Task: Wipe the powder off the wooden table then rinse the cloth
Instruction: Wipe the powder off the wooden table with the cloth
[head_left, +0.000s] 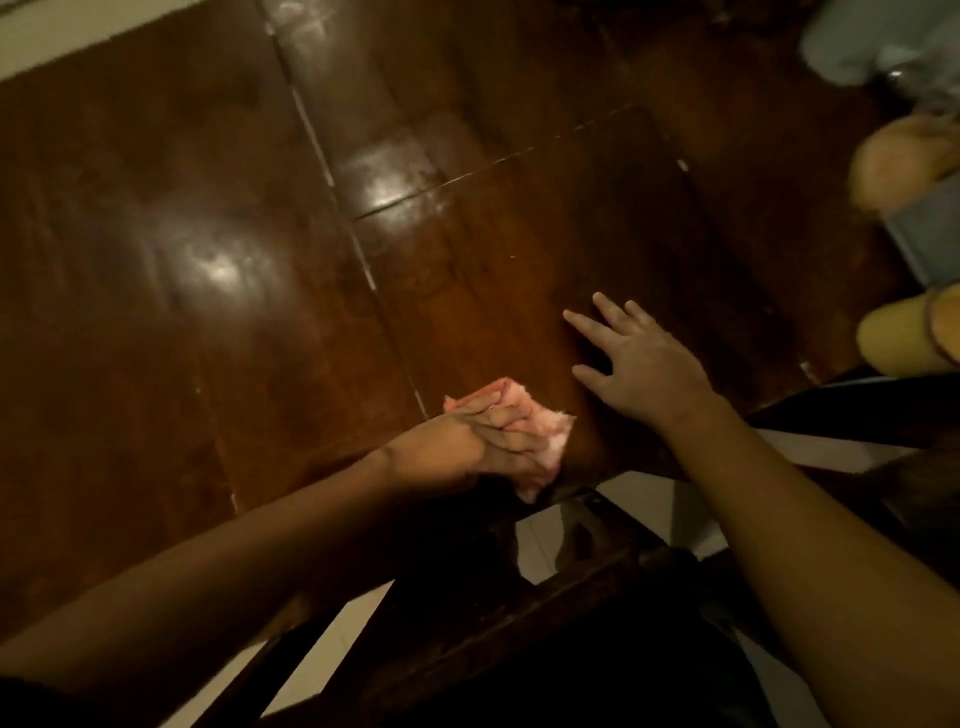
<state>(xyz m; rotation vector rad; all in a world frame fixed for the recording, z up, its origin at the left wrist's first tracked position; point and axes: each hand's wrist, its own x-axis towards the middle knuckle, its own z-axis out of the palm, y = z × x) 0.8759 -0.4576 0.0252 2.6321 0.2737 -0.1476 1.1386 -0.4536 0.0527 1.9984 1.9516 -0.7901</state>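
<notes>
I note left hand (493, 441) fingers gripping the cloth (545, 423) at the bench (208, 270) near edge, right hand (641, 364) spread flat; I judge wiping nearly done, rinse outstanding

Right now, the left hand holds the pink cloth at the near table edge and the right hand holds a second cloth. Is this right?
No. The head view shows the right hand empty, fingers spread over the wooden table. The left hand holds the pink cloth at the near edge.
</notes>
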